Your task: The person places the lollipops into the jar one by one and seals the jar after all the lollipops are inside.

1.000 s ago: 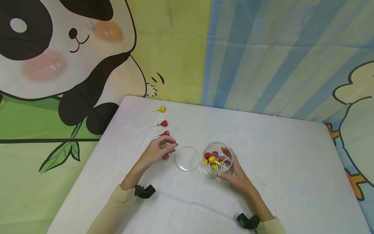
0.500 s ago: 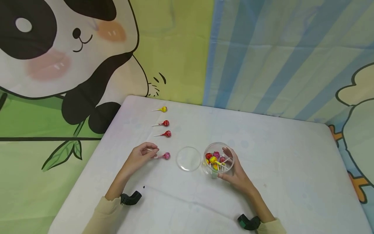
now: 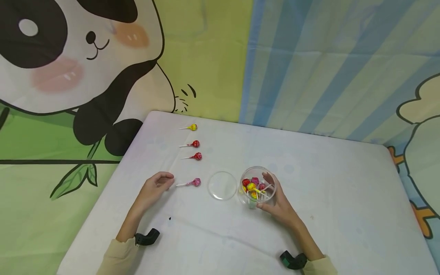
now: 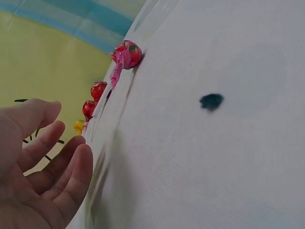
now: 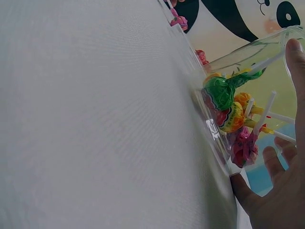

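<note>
My right hand (image 3: 280,204) holds a clear round jar (image 3: 245,199) from its right side, with thumb and fingers spread around the wall. Inside lie several lollipops (image 3: 252,186) in red, yellow and pink wrappers; the right wrist view also shows a green lollipop (image 5: 220,93). Left of the jar, my left hand (image 3: 154,190) hovers with loosely bent fingers and nothing between them. Just past its fingertips lies a pink lollipop (image 3: 196,182), stick pointing left. Farther back, in a column, are two red lollipops (image 3: 195,144) and a yellow lollipop (image 3: 193,127).
A clear round lid (image 3: 222,185) lies flat between the pink lollipop and the jar. A small dark speck (image 3: 170,218) marks the white tablecloth (image 3: 330,183). Behind the table hangs a printed backdrop (image 3: 213,61) with a panda.
My left hand has drawn back left and toward me from the lollipop column, uncovering the pink lollipop and a red one. The right hand stays on the jar.
</note>
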Demonstrator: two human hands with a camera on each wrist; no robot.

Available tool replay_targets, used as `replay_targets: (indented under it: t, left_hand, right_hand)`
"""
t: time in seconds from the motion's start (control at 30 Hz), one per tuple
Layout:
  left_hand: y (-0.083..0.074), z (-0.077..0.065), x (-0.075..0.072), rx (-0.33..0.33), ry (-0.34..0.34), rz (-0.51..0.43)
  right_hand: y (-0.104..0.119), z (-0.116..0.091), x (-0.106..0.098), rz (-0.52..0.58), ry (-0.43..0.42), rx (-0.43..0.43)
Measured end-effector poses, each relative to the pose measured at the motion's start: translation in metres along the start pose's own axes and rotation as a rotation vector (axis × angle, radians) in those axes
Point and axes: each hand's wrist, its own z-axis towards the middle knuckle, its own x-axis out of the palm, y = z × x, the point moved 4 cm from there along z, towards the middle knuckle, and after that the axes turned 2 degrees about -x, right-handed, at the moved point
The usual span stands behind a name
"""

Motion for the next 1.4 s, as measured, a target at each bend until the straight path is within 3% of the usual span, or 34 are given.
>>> replay_targets:
  t: [0.23, 0.57, 0.93, 1.27, 1.4]
  left_hand:
    - [-0.002, -0.002, 0.007, 0.004, 0.074, 0.007]
    - [-0.004, 0.001, 0.019, 0.038, 0.122, 0.073]
    - [-0.013, 0.006, 0.025, 0.116, 0.005, 0.107]
    - [-0.015, 0.008, 0.025, 0.078, -0.012, 0.033]
    - [-0.019, 0.008, 0.024, 0.103, -0.015, 0.001]
  right_hand:
    - [0.001, -0.001, -0.002, -0.015, -0.005, 0.003]
    - [0.0, -0.001, -0.001, -0.007, -0.013, -0.012]
    - [0.001, 0.0, -0.001, -0.024, -0.011, -0.013]
    - [0.0, 0.0, -0.001, -0.006, -0.007, -0.017]
    - [-0.001, 0.0, 0.0, -0.005, -0.007, -0.016]
